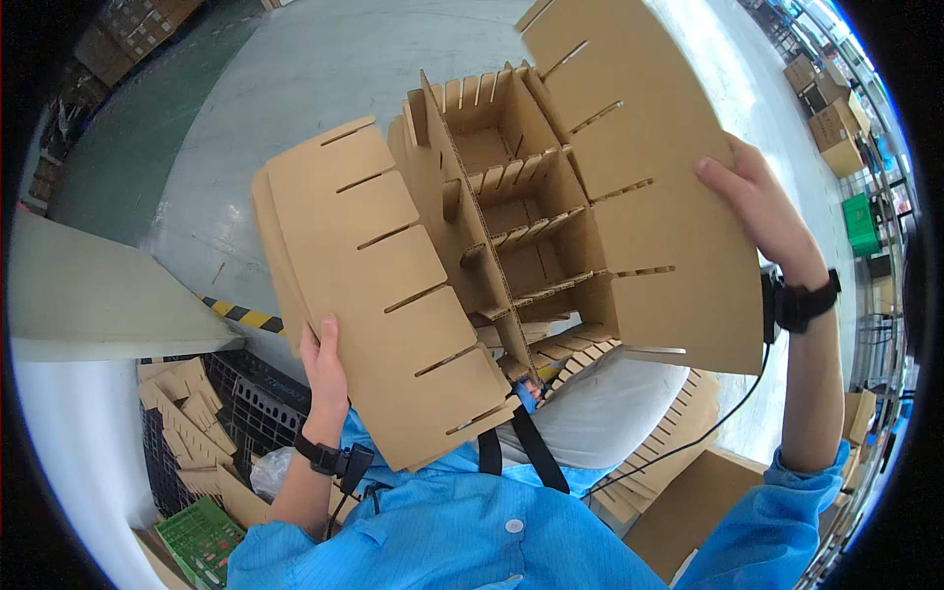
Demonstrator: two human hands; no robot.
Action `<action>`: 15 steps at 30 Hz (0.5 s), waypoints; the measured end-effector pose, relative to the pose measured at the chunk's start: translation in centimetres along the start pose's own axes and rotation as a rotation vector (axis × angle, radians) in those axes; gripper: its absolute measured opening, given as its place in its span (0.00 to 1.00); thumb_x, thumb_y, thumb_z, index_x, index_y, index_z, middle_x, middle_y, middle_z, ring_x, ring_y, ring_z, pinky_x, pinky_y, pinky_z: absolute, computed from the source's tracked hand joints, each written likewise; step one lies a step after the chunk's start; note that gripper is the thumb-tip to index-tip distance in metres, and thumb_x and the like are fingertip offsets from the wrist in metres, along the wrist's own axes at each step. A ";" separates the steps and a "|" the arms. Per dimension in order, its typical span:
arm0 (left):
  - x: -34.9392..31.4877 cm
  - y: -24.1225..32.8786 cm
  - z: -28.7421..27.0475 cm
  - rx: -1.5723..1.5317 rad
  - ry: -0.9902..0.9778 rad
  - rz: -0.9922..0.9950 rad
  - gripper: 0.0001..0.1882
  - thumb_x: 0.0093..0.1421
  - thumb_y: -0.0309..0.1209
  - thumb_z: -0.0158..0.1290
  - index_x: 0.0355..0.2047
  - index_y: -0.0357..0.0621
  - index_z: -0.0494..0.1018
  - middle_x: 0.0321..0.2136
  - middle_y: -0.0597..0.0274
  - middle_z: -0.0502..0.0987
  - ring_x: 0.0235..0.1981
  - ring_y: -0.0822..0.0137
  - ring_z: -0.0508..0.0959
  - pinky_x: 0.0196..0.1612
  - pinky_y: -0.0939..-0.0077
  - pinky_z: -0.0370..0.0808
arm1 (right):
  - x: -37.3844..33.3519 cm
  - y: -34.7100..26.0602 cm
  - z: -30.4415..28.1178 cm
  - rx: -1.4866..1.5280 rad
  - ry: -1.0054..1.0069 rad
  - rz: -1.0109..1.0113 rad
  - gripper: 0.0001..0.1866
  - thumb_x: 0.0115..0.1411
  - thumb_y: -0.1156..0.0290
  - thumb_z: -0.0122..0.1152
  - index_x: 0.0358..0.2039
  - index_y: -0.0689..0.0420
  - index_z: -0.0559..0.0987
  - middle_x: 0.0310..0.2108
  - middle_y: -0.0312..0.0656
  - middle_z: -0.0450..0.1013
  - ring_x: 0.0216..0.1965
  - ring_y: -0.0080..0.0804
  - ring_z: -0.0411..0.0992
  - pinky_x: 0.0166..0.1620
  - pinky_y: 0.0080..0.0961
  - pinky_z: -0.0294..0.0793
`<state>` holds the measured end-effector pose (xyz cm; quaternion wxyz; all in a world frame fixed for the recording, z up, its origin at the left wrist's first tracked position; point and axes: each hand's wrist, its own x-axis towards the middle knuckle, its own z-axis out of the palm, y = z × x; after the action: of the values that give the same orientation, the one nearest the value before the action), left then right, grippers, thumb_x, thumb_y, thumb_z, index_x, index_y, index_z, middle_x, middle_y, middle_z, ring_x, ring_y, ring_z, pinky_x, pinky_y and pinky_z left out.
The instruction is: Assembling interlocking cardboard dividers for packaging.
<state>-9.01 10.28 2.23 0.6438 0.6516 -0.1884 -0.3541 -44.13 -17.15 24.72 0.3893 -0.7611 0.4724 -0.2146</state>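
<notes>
My left hand (pixel 326 369) grips the left edge of a small stack of slotted cardboard sheets (pixel 369 256), thumb on top and fingers hidden beneath. The stack tilts in front of me, its slots facing right. My right hand (pixel 762 206) holds a large slotted cardboard sheet (pixel 678 138) by its right edge, the thumb lying on its face and the fingers behind. Between the two stands a partly interlocked cardboard divider grid (pixel 565 231) with several square cells. The large sheet adjoins the grid's right side; whether its slots are engaged there I cannot tell.
Loose slotted cardboard pieces (pixel 187 423) lie on a black plastic pallet (pixel 261 388) at lower left, above a green crate (pixel 197 541). More slotted sheets (pixel 678 418) fan out at lower right. A pale panel (pixel 108 275) stands left. Shelving with boxes (pixel 836 128) lines the right.
</notes>
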 end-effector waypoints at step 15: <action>0.4 0.0 0.6 0.037 0.021 -0.031 0.24 0.71 0.39 0.48 0.58 0.33 0.64 0.50 0.56 0.73 0.48 0.69 0.74 0.52 0.74 0.72 | 4.3 1.8 4.0 -0.391 -0.085 -0.101 0.19 0.63 0.65 0.49 0.43 0.72 0.73 0.33 0.59 0.76 0.36 0.51 0.77 0.42 0.39 0.74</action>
<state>-9.12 9.60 2.16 0.6280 0.6701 -0.1777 -0.3536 -40.36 -19.88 20.72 0.2425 -0.8533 0.4493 -0.1056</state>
